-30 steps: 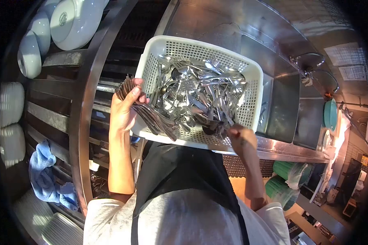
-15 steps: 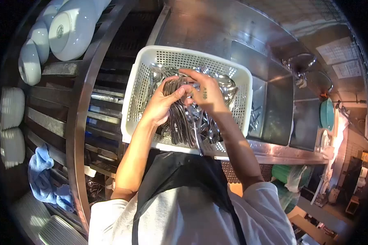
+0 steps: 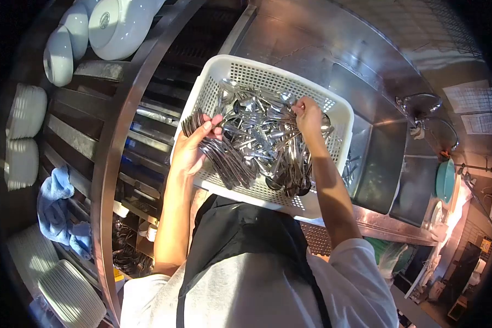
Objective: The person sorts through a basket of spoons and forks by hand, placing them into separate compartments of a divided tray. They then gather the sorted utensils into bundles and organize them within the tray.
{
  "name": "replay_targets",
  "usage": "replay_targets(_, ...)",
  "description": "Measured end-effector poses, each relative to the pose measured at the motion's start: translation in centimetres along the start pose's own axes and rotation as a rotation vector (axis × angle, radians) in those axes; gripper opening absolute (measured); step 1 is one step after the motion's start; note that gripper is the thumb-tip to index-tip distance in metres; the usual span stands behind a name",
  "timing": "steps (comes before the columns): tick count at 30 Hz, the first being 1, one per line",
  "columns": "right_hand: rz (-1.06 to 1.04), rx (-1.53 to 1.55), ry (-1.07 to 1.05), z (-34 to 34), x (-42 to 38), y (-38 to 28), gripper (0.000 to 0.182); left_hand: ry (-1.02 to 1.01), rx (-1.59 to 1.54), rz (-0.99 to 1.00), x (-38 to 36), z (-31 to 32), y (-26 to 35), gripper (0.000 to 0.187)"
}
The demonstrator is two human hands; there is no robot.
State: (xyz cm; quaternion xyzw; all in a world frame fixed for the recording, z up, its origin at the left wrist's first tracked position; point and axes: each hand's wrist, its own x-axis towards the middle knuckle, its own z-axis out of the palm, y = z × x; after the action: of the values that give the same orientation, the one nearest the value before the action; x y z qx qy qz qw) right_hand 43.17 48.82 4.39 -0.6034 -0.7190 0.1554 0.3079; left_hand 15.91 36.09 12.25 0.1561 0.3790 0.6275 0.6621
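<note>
A white perforated plastic basket (image 3: 268, 71) sits on a steel counter, filled with a heap of silver cutlery (image 3: 257, 131). My left hand (image 3: 194, 145) grips a bundle of forks (image 3: 224, 158) over the basket's left side, tines pointing up-left past the rim. My right hand (image 3: 309, 117) reaches into the far right part of the heap with its fingers closed around some cutlery pieces there.
A steel sink (image 3: 388, 158) lies right of the basket, with a faucet (image 3: 421, 104) behind it. Shelves on the left hold white bowls (image 3: 117, 24), stacked plates (image 3: 24, 112) and a blue cloth (image 3: 57, 213). A turquoise plate (image 3: 445, 180) stands far right.
My hands were together over the basket's middle, adding to the bundle. Now they are apart: the left holds the forks at the left rim, the right has reached into the far right of the heap.
</note>
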Motion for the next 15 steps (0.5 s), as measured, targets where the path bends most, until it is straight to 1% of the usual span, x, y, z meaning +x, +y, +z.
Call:
replay_targets(2,0.144,0.083,-0.080,-1.3,0.0,-0.3,0.019,-0.007,-0.018,-0.005,0.2,0.1,0.1,0.018)
replay_targets(4,0.132,0.060,-0.067,-1.8,-0.7,-0.4,0.022,0.014,-0.005,-0.025,0.7,0.1,-0.3,0.017)
replay_targets(6,0.073,0.086,0.003,-1.7,-1.1,-0.7,0.026,-0.007,0.014,-0.043,1.0,0.4,-0.7,0.017)
replay_targets(7,-0.080,-0.072,0.060,-0.8,-1.2,0.1,0.031,-0.007,0.013,-0.051,1.0,0.7,-0.8,0.017)
replay_targets(8,-0.076,-0.077,0.068,-0.1,-1.2,1.1,0.031,-0.017,0.013,-0.055,1.0,0.9,-0.9,0.017)
replay_targets(10,0.087,-0.077,-0.069,0.7,-1.1,1.2,0.032,-0.013,0.050,-0.062,0.8,1.0,-1.1,0.015)
replay_targets(11,0.031,-0.038,0.035,1.2,-0.9,1.4,0.027,-0.010,0.059,-0.064,0.8,1.0,-1.1,0.014)
replay_targets(15,0.070,0.015,0.066,0.7,0.0,1.2,0.023,-0.035,0.023,-0.047,0.9,0.3,-1.1,0.015)
